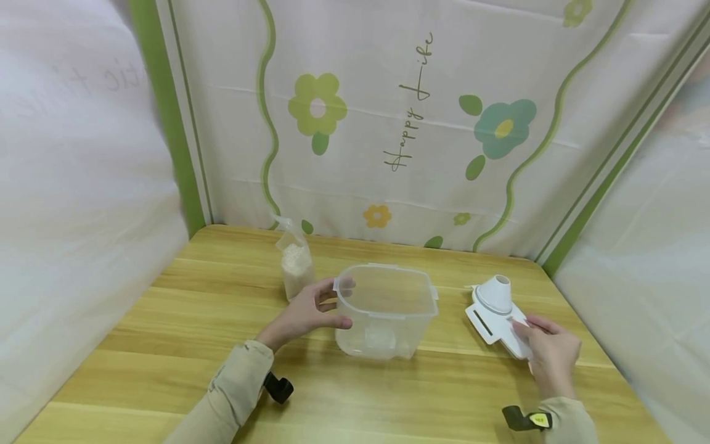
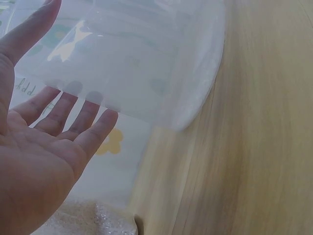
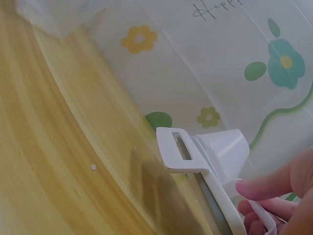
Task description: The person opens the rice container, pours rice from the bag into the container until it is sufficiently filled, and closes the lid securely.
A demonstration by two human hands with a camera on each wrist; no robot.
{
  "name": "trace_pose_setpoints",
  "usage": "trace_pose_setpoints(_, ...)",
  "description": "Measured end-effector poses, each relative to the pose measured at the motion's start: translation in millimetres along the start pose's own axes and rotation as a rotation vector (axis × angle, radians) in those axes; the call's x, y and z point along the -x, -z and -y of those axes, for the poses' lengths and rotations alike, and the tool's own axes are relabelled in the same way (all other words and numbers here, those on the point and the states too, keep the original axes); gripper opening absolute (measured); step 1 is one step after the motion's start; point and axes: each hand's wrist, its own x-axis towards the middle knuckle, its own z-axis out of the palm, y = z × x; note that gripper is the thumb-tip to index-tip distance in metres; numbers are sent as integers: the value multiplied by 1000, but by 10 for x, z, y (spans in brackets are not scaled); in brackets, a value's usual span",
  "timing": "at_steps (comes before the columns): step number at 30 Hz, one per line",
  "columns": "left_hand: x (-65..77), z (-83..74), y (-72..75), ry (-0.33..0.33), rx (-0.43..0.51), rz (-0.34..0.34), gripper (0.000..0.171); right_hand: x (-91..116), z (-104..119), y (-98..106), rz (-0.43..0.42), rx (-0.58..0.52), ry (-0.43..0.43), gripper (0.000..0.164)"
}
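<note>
A clear plastic container (image 1: 388, 336) with no lid on stands mid-table. My left hand (image 1: 307, 312) is at its rounded left end, thumb along the near side and fingers at the far side. In the left wrist view the left hand's fingers (image 2: 90, 137) are spread and only slightly bent, tips behind the clear wall; whether they press it I cannot tell. To the right, my right hand (image 1: 551, 351) pinches the edge of a white slotted plastic piece (image 1: 510, 339), like a lid, with a cone-shaped spout (image 1: 495, 295) on top. It is tilted just over the table.
A clear bag of white grains (image 1: 297, 268), like rice, stands behind my left hand. A small pale grain (image 3: 93, 167) lies on the wooden table (image 1: 166, 351). Printed curtains (image 1: 360, 142) close off the back and both sides.
</note>
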Motion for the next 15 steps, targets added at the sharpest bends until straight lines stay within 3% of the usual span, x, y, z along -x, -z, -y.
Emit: trace_pose_setpoints(15,-3,8,-3,6,-10,-7,74,-25,-31,7,17,11,-9,32)
